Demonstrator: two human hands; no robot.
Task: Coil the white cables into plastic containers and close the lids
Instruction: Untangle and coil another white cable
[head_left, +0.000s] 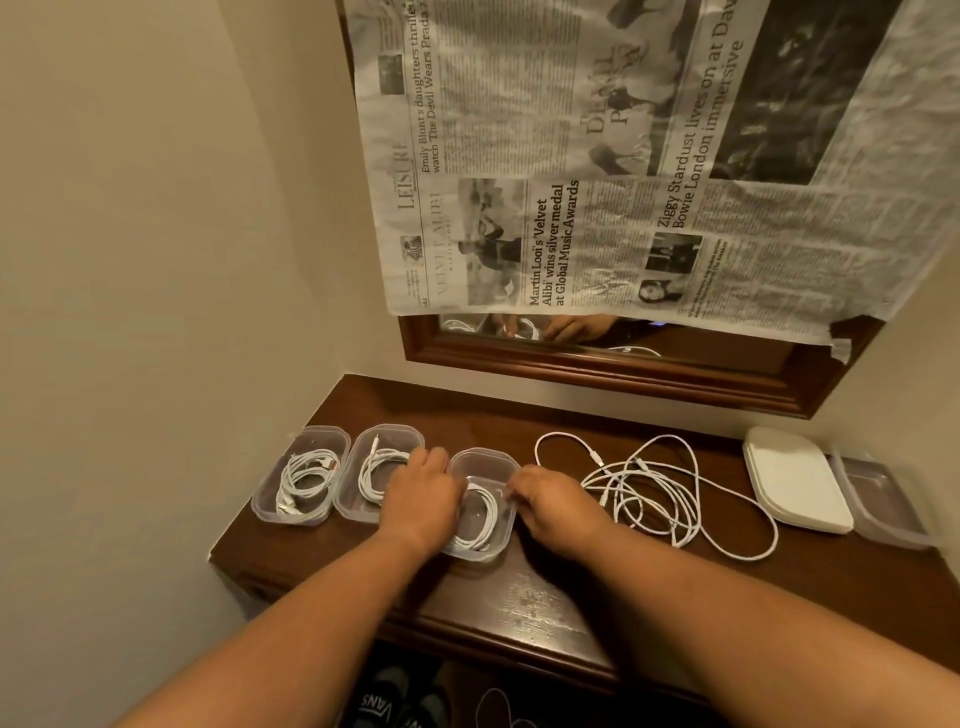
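Third container (483, 453), clear plastic with no lid on, sits on the dark wooden table (519, 597) just right of two others, with a coiled white cable (483, 512) inside. Left hand (421, 493) lies over its left rim and the right rim of the middle container (387, 428), back of hand up and fingers bent down. Its fingertips are hidden, so can't tell if it grips anything. Right hand (545, 499) is at the third container's right rim, fingers curled in toward it. Contact looks likely, but pinch vs. plain touch can't be told, as the palm side is out of sight. Middle container and left container (322, 431) each hold a coiled cable, both lidless; the left hand covers part of the middle coil. Loose cables (654, 488), a white tangle, lie on the table just right of the right hand; count unclear. Further right is a lid stack (795, 483), white, then an empty container (883, 499), blurred near the frame edge. Behind is a wood-framed mirror (597, 374), mostly covered by taped newspaper (571, 182); the exposed strip reflects hands and cables. A shoe (376, 701) marked VANS shows below the table, cut off.
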